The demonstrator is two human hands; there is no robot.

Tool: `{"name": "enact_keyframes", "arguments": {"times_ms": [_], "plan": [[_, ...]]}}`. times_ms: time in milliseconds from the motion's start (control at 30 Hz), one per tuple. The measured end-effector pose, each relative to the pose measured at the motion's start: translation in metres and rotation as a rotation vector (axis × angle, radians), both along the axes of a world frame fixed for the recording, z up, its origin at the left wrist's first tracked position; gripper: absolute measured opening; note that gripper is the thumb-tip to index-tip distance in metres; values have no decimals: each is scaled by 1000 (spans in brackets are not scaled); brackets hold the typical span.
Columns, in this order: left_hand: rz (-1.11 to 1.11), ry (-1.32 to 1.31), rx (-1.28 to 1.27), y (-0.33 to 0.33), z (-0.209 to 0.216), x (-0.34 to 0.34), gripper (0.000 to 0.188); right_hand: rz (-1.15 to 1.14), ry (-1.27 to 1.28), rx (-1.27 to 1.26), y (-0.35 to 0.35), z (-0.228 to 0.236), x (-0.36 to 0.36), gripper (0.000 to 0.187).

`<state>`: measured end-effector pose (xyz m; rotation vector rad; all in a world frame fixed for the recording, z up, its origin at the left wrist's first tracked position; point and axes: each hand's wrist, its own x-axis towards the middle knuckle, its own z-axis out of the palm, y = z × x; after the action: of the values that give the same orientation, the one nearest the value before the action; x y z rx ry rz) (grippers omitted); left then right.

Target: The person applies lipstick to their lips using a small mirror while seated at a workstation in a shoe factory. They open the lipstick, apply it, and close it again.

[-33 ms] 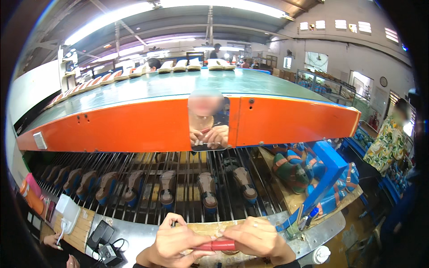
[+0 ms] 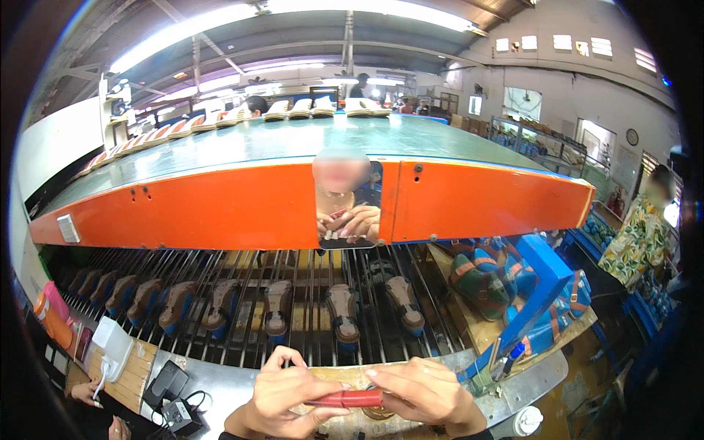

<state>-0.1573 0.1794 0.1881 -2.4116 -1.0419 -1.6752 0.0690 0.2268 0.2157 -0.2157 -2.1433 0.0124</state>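
A short, slim red object [image 2: 348,399] with a lengthwise line along its side lies across the space between my hands, low in the middle; its exact kind I cannot make out. My left hand [image 2: 290,396] pinches its left end between thumb and fingers. The fingers of my right hand [image 2: 425,392] are bent together around its right end, with the index fingertip raised just above it. Both hands hover over the yellowish near ledge [image 2: 345,378] of the conveyor. A mirror [image 2: 349,220] on the orange panel reflects hands and the red object.
Upturned shoes [image 2: 279,308] sit in a row on the metal rollers beyond my hands. A blue bracket [image 2: 532,293] and blue-green shoes [image 2: 480,286] stand right. A white bottle [image 2: 526,420] is near right, a black adapter [image 2: 180,416] near left. Another person's hand [image 2: 86,392] shows far left.
The red object has turned slightly and shows more of its side. My right fingertips have drawn a little apart from my left thumb. The view has shifted slightly.
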Motion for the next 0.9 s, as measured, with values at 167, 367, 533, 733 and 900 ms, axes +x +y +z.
{"name": "enact_keyframes", "arguments": {"times_ms": [167, 367, 533, 733, 900], "plan": [[-127, 47, -159, 6, 6, -7, 26, 148, -22, 32, -2, 3, 5, 24], [-2, 250, -19, 2, 17, 5, 25, -102, -16, -46, 0, -6, 6, 45], [-95, 74, -156, 2, 29, -7, 19, -1, 20, -36, -1, -4, 10, 41], [-330, 227, -196, 2, 23, -9, 24, 3, -27, -12, -9, -7, 9, 35], [-127, 384, 22, 6, 11, 5, 22, -72, -9, -51, -6, -9, 14, 30]]}}
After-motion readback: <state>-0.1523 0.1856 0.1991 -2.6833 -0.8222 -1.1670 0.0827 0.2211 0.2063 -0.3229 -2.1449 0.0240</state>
